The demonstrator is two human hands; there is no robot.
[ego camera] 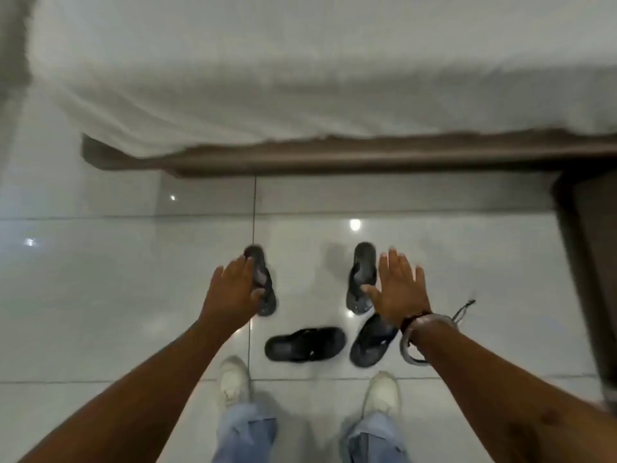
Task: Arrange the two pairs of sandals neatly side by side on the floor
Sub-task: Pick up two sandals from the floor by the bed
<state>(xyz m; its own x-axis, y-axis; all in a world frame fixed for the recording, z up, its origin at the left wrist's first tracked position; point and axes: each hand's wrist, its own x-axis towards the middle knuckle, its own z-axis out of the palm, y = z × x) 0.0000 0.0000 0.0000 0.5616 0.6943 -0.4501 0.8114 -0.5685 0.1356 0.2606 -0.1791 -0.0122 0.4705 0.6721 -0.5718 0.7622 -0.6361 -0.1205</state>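
Note:
Four black sandals lie apart on the glossy white tiled floor [133,295]. The left sandal [265,277] points away from me, and my left hand [230,292] hovers over its left side with fingers spread, partly hiding it. A second sandal [363,264] also points away, with my right hand [400,289] held flat and open just to its right, the thumb overlapping it. A third sandal [305,344] lies crosswise nearer my feet. The fourth sandal [370,342] sits at an angle under my right wrist. Neither hand holds anything.
A bed with a white sheet [300,78] on a brown wooden frame [334,158] spans the far side. Dark brown furniture [587,262] stands at the right. My white shoes [233,382] [382,392] stand just behind the sandals.

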